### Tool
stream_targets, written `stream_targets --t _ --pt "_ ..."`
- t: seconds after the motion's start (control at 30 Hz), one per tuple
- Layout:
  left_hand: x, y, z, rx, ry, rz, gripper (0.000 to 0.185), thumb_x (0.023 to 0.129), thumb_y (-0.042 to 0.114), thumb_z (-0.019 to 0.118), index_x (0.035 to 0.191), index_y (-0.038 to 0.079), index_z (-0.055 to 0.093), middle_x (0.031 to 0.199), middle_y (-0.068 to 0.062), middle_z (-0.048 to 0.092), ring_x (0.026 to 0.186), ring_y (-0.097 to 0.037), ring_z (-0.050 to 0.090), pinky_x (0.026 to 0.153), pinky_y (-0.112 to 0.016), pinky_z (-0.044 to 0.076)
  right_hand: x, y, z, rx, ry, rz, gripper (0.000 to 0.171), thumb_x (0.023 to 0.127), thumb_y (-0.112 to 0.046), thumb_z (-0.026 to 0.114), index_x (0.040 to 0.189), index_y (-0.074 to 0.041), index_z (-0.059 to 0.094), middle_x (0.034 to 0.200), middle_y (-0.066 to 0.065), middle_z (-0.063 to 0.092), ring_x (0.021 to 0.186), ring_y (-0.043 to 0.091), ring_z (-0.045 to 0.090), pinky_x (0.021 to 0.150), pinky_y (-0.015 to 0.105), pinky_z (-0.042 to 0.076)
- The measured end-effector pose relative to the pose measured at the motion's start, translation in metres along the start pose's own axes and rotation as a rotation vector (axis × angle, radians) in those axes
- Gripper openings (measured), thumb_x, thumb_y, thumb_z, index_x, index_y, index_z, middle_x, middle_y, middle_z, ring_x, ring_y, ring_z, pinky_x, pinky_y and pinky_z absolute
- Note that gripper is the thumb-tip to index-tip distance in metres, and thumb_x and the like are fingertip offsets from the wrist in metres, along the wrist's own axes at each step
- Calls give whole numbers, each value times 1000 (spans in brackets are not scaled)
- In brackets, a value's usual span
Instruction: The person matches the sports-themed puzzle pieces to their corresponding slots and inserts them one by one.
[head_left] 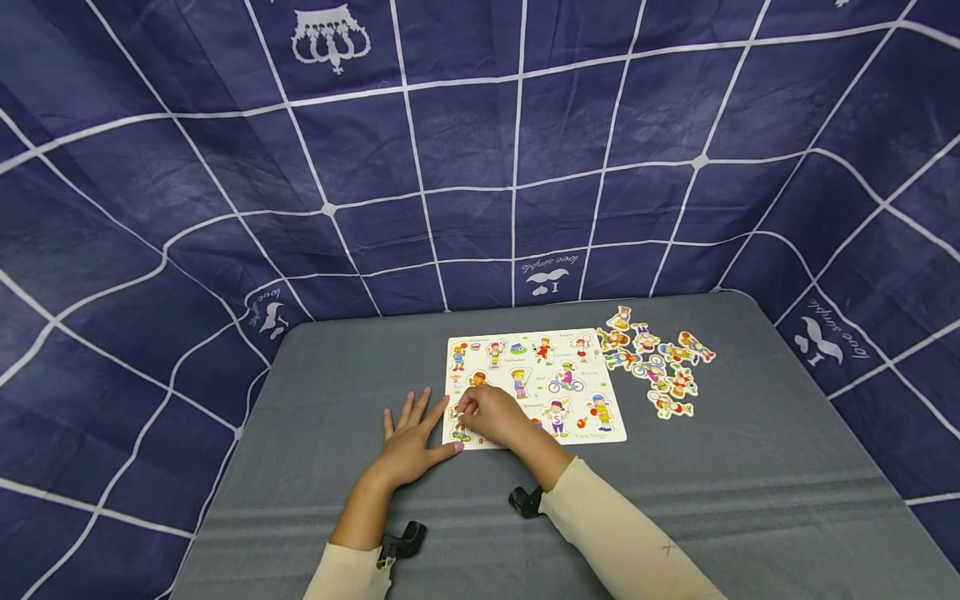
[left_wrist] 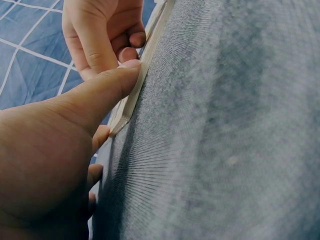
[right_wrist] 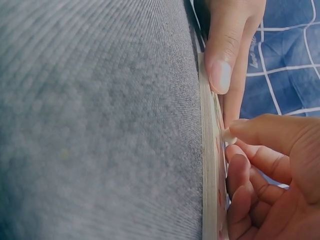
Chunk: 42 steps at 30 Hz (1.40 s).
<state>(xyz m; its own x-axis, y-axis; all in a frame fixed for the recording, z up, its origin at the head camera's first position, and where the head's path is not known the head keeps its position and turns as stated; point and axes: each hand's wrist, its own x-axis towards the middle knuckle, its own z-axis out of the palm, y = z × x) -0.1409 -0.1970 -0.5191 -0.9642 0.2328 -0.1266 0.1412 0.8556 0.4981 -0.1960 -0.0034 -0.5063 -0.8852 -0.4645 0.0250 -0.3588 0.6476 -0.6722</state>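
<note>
The right hand [head_left: 491, 414] curls its fingers over the near left corner of the puzzle board [head_left: 534, 385], pinching a small piece [right_wrist: 229, 136] there, while the left hand [head_left: 411, 442] lies flat and open on the grey table [head_left: 750, 483], its thumb against the board's left edge. Loose cut-out pieces [head_left: 660, 360] lie scattered just right of the board, and the right hand hides the board's near left pictures from the head view. Only the wrist views show the thumb tip [left_wrist: 127, 72] touching the board's thin edge.

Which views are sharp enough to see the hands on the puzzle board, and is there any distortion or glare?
Head view: evenly lit, no glare, wide-angle bending of the backdrop grid; the puzzle board and loose pieces are small. Left wrist view: the left hand is close and soft, its thumb on the board edge. Right wrist view: the right hand is fairly sharp; the grey cloth blurs nearby.
</note>
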Motion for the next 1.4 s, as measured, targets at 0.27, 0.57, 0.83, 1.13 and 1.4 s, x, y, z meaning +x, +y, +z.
stream_targets --t 0.27,0.57,0.83,1.13,1.4 --pt "0 0 0 3 -7 -4 86 90 61 67 161 27 31 171 -12 13 158 -42 0 117 -74 -9 -2 -1 -2 34 8 10 4 87 -15 74 85 -15 71 78 -5 64 69 4 53 66 21 44" --pt "-2 0 1 2 17 14 86 89 58 69 160 24 35 170 -16 18 157 -45 5 117 -76 -6 -7 1 -7 105 49 -9 4 92 -14 70 88 -13 72 83 -3 64 71 3 54 68 21 46" --pt "-1 0 0 4 -11 -11 87 89 62 66 161 28 30 171 -11 12 159 -40 -1 118 -73 -10 -9 5 -9 224 95 -72 13 93 -12 69 104 -9 75 86 -1 67 73 2 57 68 19 49" --pt "0 0 0 5 -12 -14 87 89 62 67 161 27 31 171 -12 12 159 -41 -1 118 -73 -10 -16 6 -16 282 147 -47 16 94 -15 70 108 -12 76 96 -3 72 79 2 60 73 19 50" --pt "0 0 1 6 -15 -20 88 89 62 67 161 28 30 171 -11 11 159 -40 -1 118 -72 -10 -23 11 -24 283 183 -25 19 95 -21 70 110 -9 76 98 -5 72 81 4 62 73 20 51"
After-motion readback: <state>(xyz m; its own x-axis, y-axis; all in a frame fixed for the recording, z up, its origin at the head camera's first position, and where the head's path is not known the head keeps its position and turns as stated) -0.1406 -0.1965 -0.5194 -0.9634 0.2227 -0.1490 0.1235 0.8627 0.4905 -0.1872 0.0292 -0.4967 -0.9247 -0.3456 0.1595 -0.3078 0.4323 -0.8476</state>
